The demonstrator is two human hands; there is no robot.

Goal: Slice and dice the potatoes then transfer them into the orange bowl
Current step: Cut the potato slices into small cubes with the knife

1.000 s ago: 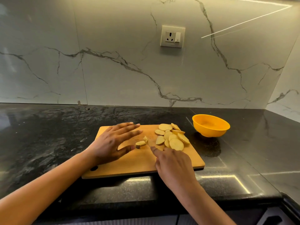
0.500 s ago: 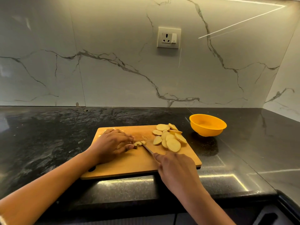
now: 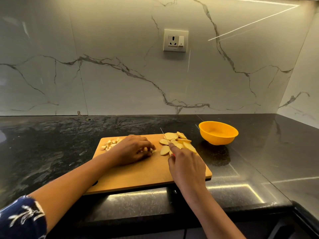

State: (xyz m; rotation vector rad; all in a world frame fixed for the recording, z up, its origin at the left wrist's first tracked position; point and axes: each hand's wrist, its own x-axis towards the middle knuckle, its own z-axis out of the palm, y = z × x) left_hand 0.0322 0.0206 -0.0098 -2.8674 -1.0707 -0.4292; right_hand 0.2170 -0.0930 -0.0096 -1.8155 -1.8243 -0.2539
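left hand (image 3: 133, 150) curled, fingertips pinning potato bits (image 3: 152, 150) mid cutting board (image 3: 146, 176), right hand (image 3: 187, 166) gripping knife (image 3: 164, 135), blade tip raised over potato slices (image 3: 180, 141) just right of the bits, diced pile (image 3: 110, 144) behind left hand, orange bowl (image 3: 218, 133) on counter right of board

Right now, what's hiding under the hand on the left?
A few small potato bits peek out at the fingertips of the left hand, on the cutting board. Whatever lies under the palm is covered, so I can't tell.
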